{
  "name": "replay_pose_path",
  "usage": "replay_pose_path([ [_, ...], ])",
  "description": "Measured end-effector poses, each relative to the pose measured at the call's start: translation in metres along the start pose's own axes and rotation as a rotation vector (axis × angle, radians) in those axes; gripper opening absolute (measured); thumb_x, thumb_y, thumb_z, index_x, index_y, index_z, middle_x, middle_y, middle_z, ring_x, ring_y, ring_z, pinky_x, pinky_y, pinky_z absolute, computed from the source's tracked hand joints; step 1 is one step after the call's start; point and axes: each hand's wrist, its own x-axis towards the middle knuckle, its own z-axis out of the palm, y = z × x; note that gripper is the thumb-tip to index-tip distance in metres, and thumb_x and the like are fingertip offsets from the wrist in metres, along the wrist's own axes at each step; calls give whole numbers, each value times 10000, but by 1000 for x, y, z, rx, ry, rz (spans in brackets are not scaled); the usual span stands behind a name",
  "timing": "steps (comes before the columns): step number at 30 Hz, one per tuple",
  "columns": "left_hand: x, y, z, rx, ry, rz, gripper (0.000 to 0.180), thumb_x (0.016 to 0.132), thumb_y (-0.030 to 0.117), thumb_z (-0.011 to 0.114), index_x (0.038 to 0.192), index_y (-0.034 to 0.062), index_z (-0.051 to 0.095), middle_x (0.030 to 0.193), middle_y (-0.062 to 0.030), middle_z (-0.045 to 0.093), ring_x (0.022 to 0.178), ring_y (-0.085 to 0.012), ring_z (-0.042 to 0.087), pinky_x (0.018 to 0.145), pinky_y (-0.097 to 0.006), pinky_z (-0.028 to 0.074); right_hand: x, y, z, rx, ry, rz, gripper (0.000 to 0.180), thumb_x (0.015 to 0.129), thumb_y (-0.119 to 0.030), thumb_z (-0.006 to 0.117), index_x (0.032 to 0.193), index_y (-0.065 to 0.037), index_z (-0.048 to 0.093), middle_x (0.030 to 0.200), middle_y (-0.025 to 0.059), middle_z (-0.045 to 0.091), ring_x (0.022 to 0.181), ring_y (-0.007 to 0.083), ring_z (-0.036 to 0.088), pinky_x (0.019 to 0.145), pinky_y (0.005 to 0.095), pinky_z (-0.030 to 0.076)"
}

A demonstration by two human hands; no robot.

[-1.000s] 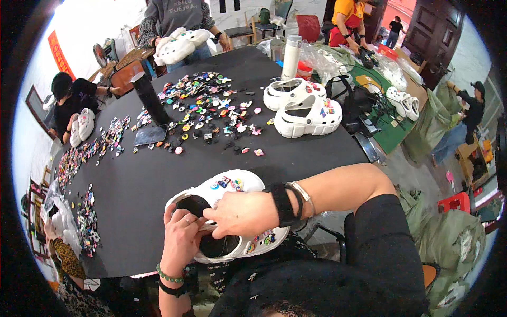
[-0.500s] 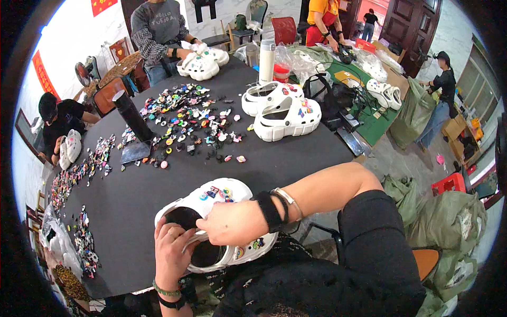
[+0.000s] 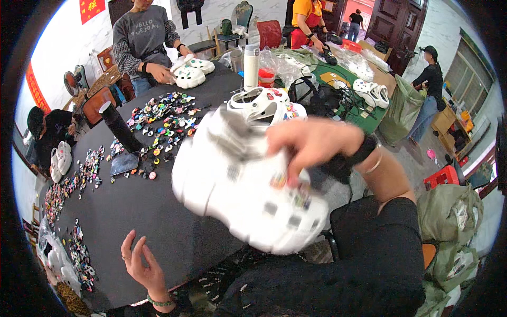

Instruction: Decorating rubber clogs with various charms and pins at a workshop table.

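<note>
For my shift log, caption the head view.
Right hand gripping blurred white footwear; left hand open; colorful charms on black table.

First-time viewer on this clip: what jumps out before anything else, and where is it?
Most likely the blurred white clogs, large in the middle of the view, with the right hand gripping them from above. Next come the many-coloured charms, scattered in heaps over the far and left parts of the dark table. The left hand, empty with fingers spread, stands out at the table's near edge.
</note>
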Motion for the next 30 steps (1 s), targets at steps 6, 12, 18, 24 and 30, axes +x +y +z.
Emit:
replay_pose_path([
  [6,-2,12,11,20,-88,-25,171,877,-56,569,1004,-3,671,1212,-154,613,1125,-307,593,904,-406,498,-129,94,-213,-431,801,568,618,721,-388,817,1131,35,632,1091,148,661,1030,245,641,893,342,486],
  [12,-22,7,17,-24,-121,-124,168,858,-61,574,985,-17,675,1201,-169,610,1106,-318,593,903,-398,497,-162,160,-234,-1008,1065,732,687,744,-481,763,1286,-98,589,1336,217,530,1259,375,478,1051,440,392],
  [18,-29,-4,25,22,-213,-137,154,850,-36,587,976,-17,673,1205,-174,604,1126,-327,573,916,-405,484,-150,189,-131,-772,783,733,267,804,-222,737,1012,-61,689,962,141,692,957,288,650,878,385,489],
  [24,-41,-25,49,-2,-290,-240,170,867,13,602,1025,-6,661,1290,-178,556,1183,-349,531,967,-426,453,-113,155,-60,-411,472,784,211,820,-158,707,969,-10,682,816,101,714,704,173,679,687,311,533],
  [30,-56,-33,58,120,-344,-251,257,859,49,626,1112,11,635,1383,-188,486,1266,-386,448,1049,-465,381,-76,128,-35,-306,421,704,230,805,-201,733,950,-26,703,833,137,710,751,237,678,705,350,531],
])
